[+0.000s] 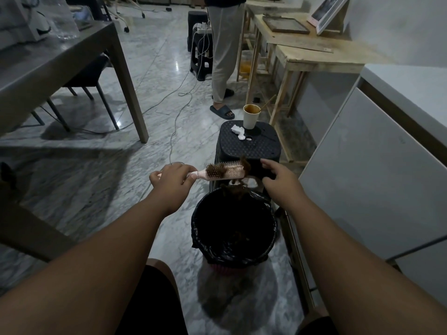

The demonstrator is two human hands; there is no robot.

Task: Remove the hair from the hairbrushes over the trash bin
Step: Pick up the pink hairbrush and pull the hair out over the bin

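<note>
Marble floor (101,180), black trash bin (271,240) by my knees, pink hairbrush (226,172) above its far rim.

My left hand (173,181) grips the handle. My right hand (278,177), loosely curled and empty, sits beside the tip. Hair clump (245,164) hangs there; it may drop outside.

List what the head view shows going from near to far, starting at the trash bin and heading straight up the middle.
Trash bin → pink hairbrush with hair clumps, held in the left hand → black stool → crumpled tissue → paper cup → standing person's sandalled foot.
</note>
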